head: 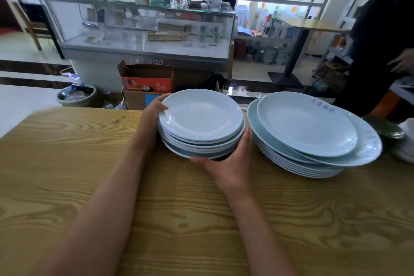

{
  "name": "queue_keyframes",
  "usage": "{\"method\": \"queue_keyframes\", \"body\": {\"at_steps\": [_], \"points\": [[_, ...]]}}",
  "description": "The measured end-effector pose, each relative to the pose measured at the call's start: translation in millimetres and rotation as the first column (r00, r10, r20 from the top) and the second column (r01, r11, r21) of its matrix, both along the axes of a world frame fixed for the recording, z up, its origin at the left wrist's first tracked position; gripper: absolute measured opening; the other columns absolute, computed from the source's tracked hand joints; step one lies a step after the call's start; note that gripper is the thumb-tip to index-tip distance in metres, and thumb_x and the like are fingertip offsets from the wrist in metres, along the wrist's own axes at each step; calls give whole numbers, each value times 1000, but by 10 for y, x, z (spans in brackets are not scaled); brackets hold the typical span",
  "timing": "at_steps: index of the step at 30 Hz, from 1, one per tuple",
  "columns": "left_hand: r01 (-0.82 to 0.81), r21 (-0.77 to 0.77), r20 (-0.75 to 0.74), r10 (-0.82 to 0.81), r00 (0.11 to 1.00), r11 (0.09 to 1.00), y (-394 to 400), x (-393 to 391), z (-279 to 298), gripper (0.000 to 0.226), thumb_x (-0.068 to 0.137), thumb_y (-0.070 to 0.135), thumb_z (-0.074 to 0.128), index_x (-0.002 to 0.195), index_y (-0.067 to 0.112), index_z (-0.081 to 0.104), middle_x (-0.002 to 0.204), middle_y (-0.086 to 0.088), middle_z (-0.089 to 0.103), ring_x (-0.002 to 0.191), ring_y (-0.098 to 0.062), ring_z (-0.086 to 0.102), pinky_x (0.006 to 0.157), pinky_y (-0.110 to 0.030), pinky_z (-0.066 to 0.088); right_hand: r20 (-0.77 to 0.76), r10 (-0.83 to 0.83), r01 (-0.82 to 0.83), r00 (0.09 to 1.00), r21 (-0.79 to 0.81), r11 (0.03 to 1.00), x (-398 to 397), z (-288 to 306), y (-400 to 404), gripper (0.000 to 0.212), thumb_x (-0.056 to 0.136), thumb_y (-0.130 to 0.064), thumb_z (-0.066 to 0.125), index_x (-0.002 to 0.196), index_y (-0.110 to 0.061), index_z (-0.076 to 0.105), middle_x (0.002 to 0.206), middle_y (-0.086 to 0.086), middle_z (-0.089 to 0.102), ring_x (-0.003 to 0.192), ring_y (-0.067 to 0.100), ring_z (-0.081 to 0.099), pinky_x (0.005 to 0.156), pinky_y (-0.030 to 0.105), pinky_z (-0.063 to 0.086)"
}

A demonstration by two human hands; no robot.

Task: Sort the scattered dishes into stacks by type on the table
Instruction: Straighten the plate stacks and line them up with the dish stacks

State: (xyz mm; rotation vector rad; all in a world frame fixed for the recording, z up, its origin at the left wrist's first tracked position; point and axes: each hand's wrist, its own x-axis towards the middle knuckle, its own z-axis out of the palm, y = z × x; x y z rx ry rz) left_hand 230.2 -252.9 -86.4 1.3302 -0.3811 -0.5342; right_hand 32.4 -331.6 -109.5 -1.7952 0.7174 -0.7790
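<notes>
A stack of several small pale-blue plates [201, 116] stands near the far edge of the wooden table [89, 163]. My left hand [152, 116] grips the stack's left side, thumb over the top rim. My right hand [226, 163] cups the stack's near right side, fingers up along the rims and thumb under the bottom plate. To the right stands a stack of larger pale-blue plates [307, 125]; its upper plates sit shifted to the right, and the top one bears blue lettering.
A dark green dish [384, 126] and white dishes [406, 141] lie at the table's right edge. A person in dark clothes [380, 40] stands at the far right. Behind the table are a cardboard box [147, 83], a glass display counter [143, 29] and a waste basket [76, 96].
</notes>
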Motion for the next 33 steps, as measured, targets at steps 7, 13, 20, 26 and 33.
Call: {"method": "queue_keyframes", "body": {"at_steps": [7,13,20,26,33], "points": [[61,7,24,-61,998,998,-23,-68,15,46,83,7,33,111,28,62,106,-3,67,100,-24,63,76,-34,51,-21,-33,33,999,-1,999,28,0,24,145,45,-37,96,153,-28,-1,144,-19,26,127,-6,19,107,18,19],[30,70,-19,-28,999,997,-19,-76,-13,32,85,22,39,106,27,62,114,-9,65,102,-26,61,84,-38,49,-151,-104,93,983,-75,993,97,-50,14,143,42,-58,90,153,-21,8,154,-4,28,141,14,23,116,40,28],[26,66,59,-30,998,997,-58,100,-34,43,92,6,38,130,23,50,109,4,60,108,-26,58,71,-25,51,-17,-41,41,999,-12,999,52,-16,15,120,62,-63,79,154,-27,10,157,-11,19,143,3,16,118,31,21],[51,-2,34,-51,998,999,15,28,-107,35,98,22,37,122,26,62,117,-1,68,109,-22,63,92,-37,50,109,-47,32,993,138,990,74,-42,-41,73,88,-56,58,150,-35,26,148,-19,39,134,-2,35,113,34,35],[-46,35,21,45,999,998,-77,83,-58,38,95,8,37,125,26,54,107,2,62,94,-16,61,72,-28,51,121,-59,39,991,163,986,208,-41,-105,68,87,-51,57,147,-33,33,142,-18,47,130,0,42,110,35,39]]}}
